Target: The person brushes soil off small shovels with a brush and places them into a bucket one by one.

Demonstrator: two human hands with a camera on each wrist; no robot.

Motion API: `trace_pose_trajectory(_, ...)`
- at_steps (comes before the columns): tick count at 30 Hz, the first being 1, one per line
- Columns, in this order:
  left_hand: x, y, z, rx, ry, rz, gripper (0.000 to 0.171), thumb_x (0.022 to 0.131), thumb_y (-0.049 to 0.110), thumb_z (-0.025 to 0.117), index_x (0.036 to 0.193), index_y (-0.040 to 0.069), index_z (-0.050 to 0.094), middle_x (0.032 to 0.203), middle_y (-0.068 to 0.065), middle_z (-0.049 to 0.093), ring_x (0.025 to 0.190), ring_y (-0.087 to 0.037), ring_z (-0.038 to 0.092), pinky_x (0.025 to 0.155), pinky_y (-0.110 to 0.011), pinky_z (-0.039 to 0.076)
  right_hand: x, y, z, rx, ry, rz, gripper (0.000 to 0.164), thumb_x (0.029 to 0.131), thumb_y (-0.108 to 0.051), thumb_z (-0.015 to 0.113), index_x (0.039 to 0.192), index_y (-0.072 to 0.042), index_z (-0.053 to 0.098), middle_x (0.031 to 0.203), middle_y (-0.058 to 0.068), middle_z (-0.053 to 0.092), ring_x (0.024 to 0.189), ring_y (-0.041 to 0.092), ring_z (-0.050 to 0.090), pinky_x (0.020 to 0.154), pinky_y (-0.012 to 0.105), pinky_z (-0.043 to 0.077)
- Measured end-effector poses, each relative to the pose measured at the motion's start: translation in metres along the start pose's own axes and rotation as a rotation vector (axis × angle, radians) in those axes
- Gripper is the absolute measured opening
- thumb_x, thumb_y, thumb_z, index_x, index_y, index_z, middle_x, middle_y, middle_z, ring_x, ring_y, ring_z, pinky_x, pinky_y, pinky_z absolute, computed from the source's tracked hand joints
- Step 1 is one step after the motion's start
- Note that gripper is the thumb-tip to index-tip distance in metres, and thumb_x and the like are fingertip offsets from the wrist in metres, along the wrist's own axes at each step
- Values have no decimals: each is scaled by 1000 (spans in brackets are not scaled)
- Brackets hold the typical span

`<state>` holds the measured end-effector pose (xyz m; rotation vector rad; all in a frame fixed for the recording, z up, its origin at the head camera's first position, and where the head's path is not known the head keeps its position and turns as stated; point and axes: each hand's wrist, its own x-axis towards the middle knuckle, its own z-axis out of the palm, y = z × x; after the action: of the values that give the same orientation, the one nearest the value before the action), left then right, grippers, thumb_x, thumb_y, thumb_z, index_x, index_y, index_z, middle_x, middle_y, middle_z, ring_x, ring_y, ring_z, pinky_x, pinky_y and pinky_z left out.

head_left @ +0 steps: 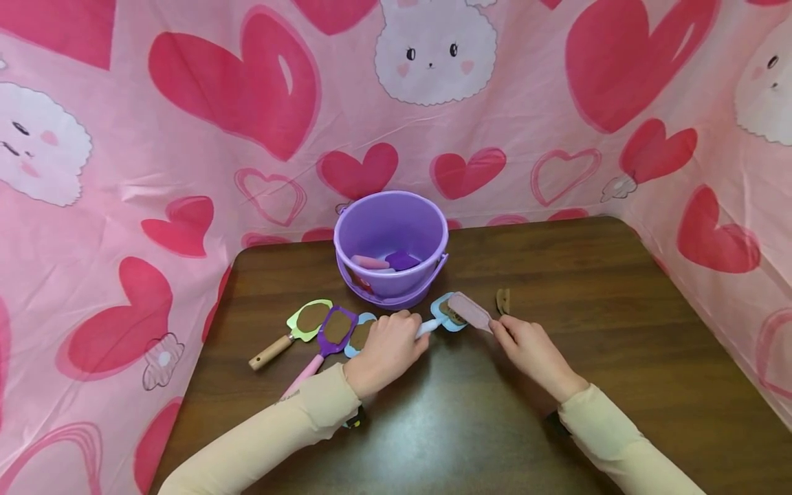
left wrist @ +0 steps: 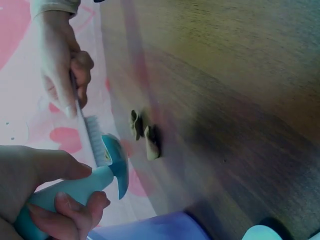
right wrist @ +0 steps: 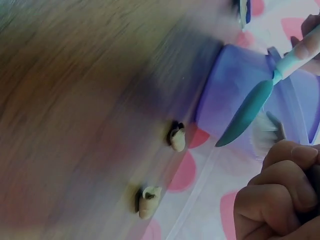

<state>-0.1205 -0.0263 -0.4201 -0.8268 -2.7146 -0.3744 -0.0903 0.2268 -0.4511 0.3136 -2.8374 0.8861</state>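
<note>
My left hand [head_left: 388, 347] grips the pale blue handle of a small toy shovel [left wrist: 117, 162], raised above the table with its blade toward the right. A brown patterned patch shows on the blade in the head view. My right hand [head_left: 535, 347] holds a pale pink brush [head_left: 471, 313] by its end. White bristles [left wrist: 94, 131] point at the shovel, and the brush head overlaps the blade's right side. Two small brown-and-cream pieces [right wrist: 176, 137] lie on the table beyond the right hand.
A purple bucket [head_left: 346, 237] stands behind the hands, with a pink-handled thing and a purple thing inside. Left of it lie a green shovel [head_left: 297, 328] with a wooden handle, a purple shovel [head_left: 324, 345] with a pink handle, and a light blue one [head_left: 350, 350]. Pink cloth hangs around the wooden table.
</note>
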Motion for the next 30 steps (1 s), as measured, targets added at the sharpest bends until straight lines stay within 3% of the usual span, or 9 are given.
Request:
trace_pose_trajectory(8, 0, 3, 3, 8, 1, 11, 31, 77, 28, 70, 61, 14, 48, 58, 1, 44, 46, -25, 53, 39, -35, 39, -1, -3, 8, 19, -11, -70, 29, 95, -24, 55, 67, -20, 47, 55, -13, 31, 47, 3, 31, 45, 21, 29)
trace_pose_trajectory(19, -3, 4, 2, -17, 16, 11, 31, 78, 28, 70, 61, 14, 48, 57, 2, 43, 44, -24, 50, 37, -33, 36, -1, -3, 3, -21, 33, 33, 31, 97, -20, 50, 67, -13, 48, 55, -6, 35, 47, 9, 33, 45, 25, 29)
trace_pose_trajectory(26, -4, 3, 3, 2, 15, 4, 33, 78, 29, 70, 60, 14, 47, 57, 2, 43, 44, -25, 51, 37, -34, 36, -1, -5, 12, 13, -4, -69, 27, 95, -24, 54, 69, -19, 48, 56, -12, 33, 47, 4, 32, 45, 22, 31)
trace_pose_trajectory(30, -4, 4, 3, -13, 22, 19, 31, 78, 28, 70, 61, 14, 48, 58, 2, 44, 44, -25, 52, 37, -33, 36, -1, -2, 14, -17, 12, -59, 26, 95, -22, 54, 69, -17, 50, 55, -11, 33, 48, 5, 33, 46, 23, 31)
